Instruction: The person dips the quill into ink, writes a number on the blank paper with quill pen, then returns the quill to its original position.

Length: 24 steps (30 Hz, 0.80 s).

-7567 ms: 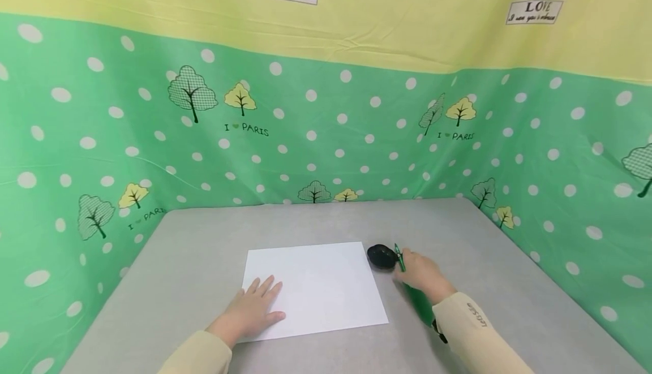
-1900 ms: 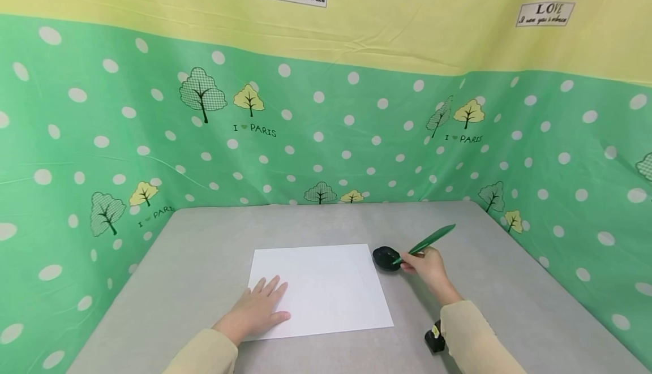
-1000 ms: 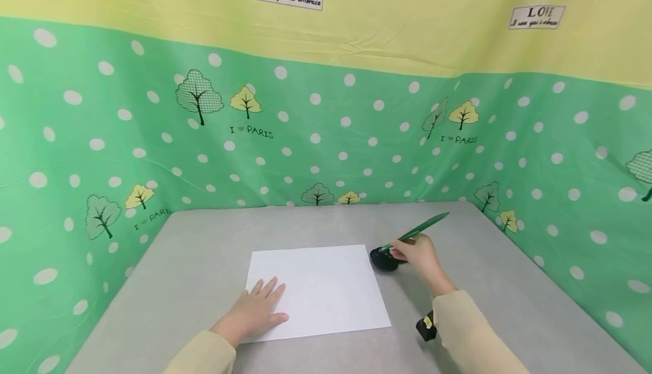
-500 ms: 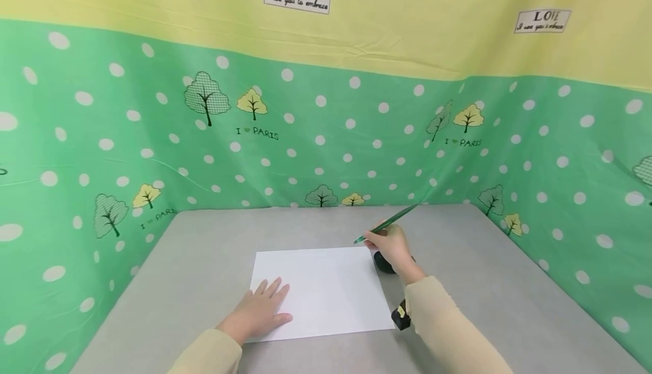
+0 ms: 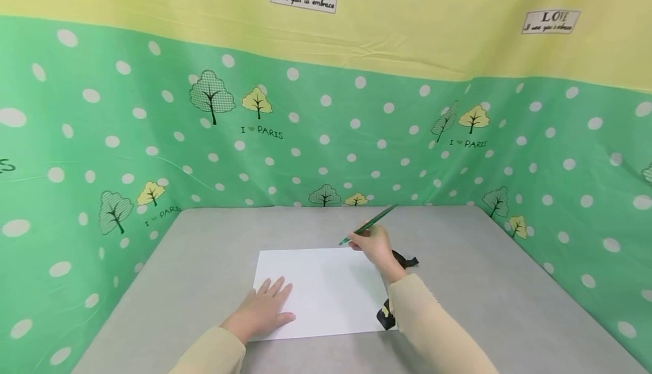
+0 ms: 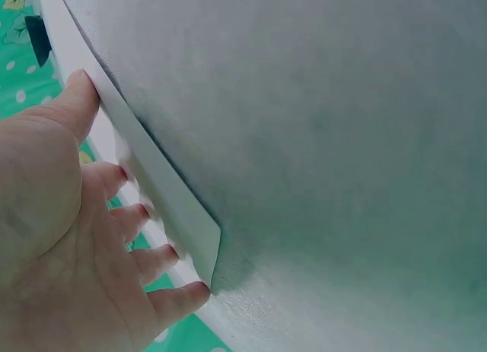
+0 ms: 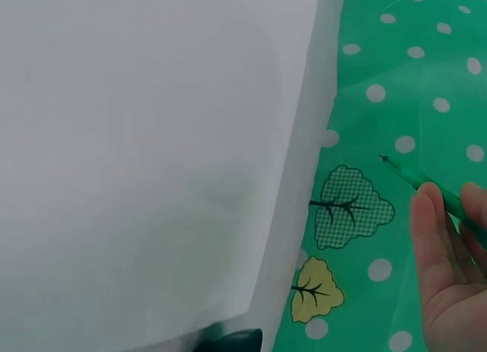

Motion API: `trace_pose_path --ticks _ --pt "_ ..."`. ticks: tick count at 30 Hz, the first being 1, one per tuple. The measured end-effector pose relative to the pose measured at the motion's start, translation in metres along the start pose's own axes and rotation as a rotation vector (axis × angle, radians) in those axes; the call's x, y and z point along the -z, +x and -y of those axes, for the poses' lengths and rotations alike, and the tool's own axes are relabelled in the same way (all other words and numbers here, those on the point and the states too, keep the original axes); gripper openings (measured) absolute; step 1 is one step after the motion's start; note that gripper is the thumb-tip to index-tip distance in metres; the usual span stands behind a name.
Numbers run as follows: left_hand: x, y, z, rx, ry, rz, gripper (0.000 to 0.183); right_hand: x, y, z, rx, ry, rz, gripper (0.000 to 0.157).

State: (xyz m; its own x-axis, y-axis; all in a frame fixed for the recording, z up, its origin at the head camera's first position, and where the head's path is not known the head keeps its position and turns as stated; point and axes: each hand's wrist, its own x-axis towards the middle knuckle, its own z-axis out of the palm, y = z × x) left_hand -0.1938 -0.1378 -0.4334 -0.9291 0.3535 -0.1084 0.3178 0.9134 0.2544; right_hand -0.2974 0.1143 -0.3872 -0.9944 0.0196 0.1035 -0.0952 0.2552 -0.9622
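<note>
A white sheet of paper [image 5: 326, 295] lies on the grey table. My left hand [image 5: 262, 310] rests with fingers spread on the paper's left part; the left wrist view has its fingertips [image 6: 186, 297] on the sheet. My right hand [image 5: 374, 248] pinches a green pen [image 5: 378, 217] with a long, blade-like body, its slim tip pointing down and left, by the paper's far edge. In the right wrist view the pen [image 7: 407, 172] shows a dark point. Partly hidden behind my right hand is a small black dish [image 5: 399, 258].
A black wrist-worn device [image 5: 386, 316] with a yellow mark shows beside my right sleeve [image 5: 433, 320]. Green and yellow polka-dotted cloth [image 5: 351, 136] hangs along the table's back and sides. Grey tabletop [image 5: 214, 244] surrounds the paper.
The pen has come up out of the black dish and moved left with my right hand to the paper's far edge. My left hand has stayed on the paper.
</note>
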Motion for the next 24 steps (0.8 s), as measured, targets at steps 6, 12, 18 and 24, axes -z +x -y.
trace_pose_path --ticks 6,12,18,24 --pt "-0.005 0.003 0.004 0.003 0.007 0.001 0.067 -0.013 0.001 -0.004 0.017 -0.011 0.018 0.009" --pt "-0.004 0.003 0.004 0.01 0.006 -0.001 0.067 -0.023 0.002 -0.008 -0.001 -0.031 0.024 0.009" --pt "-0.001 0.0 0.002 0.01 0.008 -0.006 0.066 -0.032 0.003 -0.013 -0.007 -0.034 0.033 0.01" --pt "0.002 -0.001 0.0 0.018 0.003 -0.001 0.067 -0.038 0.005 -0.016 -0.011 -0.07 0.039 0.01"
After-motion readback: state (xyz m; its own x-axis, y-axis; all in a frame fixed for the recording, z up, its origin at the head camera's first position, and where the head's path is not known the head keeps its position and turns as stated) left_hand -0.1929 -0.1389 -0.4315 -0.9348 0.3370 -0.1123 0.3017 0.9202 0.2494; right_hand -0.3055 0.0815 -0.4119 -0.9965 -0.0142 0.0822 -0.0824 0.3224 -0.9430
